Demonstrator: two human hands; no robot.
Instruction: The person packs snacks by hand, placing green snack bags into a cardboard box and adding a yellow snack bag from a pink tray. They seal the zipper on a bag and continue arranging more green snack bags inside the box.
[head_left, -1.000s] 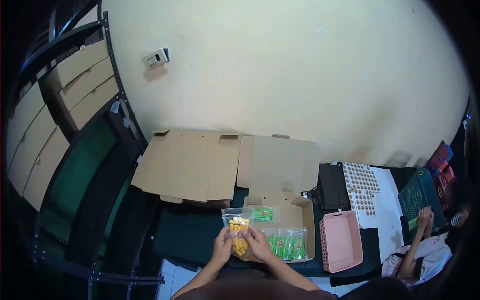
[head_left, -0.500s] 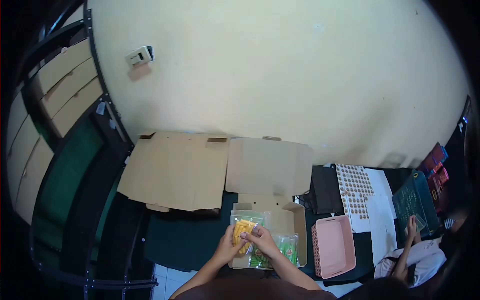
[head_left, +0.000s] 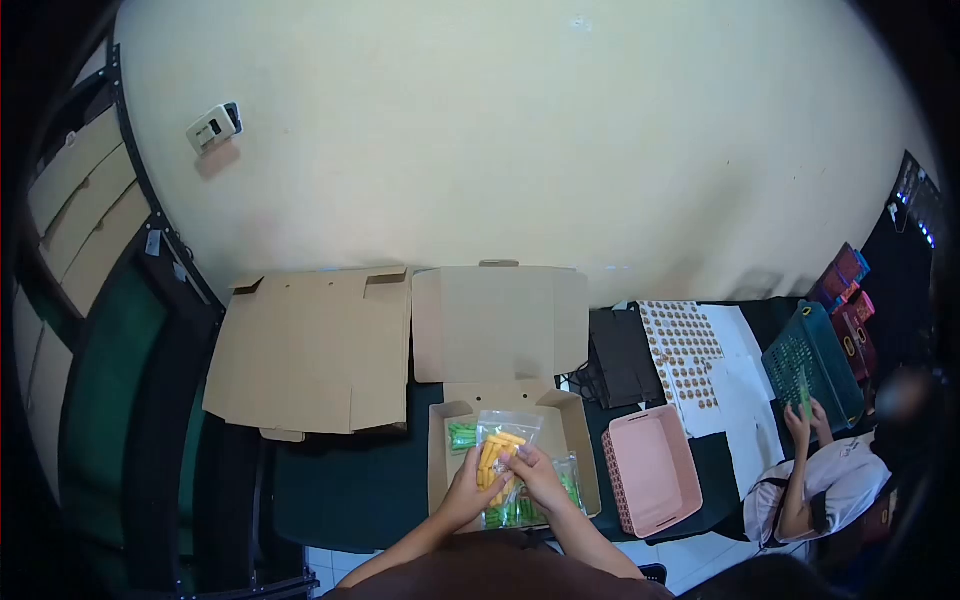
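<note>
A clear zip bag of yellow stick-shaped pieces (head_left: 497,458) is held over an open cardboard box (head_left: 591,470). My left hand (head_left: 464,497) grips the lower left of the bag, fingers closed on it. On the bag's right side, my right hand (head_left: 541,483) is closed on it too, thumb across the front. Below the hands lie clear bags of green pieces (head_left: 512,515) inside the box. Another green packet (head_left: 462,434) shows at the box's left side. The bags are partly hidden by my hands.
A large closed-looking cardboard box (head_left: 310,350) stands to the left. Right of the open box are a pink basket (head_left: 612,480), a black case (head_left: 625,355) and a sticker sheet (head_left: 680,340). Farther right, a person (head_left: 830,480) holds a green packet near a green basket (head_left: 850,400).
The view has turned slightly right, so the surroundings sit farther left. Both hands still hold the yellow bag. A green packet at the box's left side now shows. The co-worker's hands have shifted.
</note>
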